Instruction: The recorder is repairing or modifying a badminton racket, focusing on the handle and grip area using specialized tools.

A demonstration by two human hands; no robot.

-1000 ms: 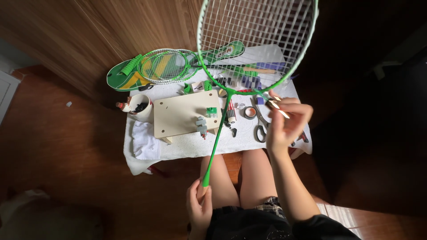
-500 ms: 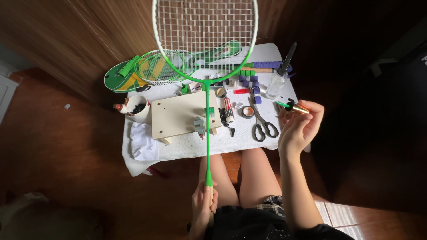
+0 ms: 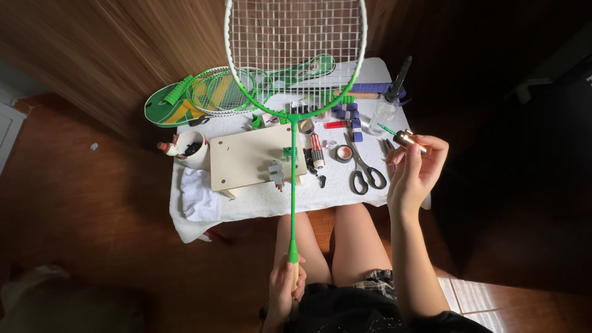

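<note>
Green-and-white racket (image 3: 293,92) held upright by its handle — small gold-capped green-tipped tool (image 3: 404,137) raised beside it.

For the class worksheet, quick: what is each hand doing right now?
Left hand: closed around the green racket handle.
Right hand: fingers pinch a small gold-and-green tool.

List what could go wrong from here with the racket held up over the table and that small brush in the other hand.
1. The left hand grips the green racket only at the handle's end, so its head might swing and knock the clear bottle.
2. The right hand pinches a small brush with a gold cap over the white cloth; it may drip there.
3. The scissors lie just beside that hand and could be nudged off.
</note>
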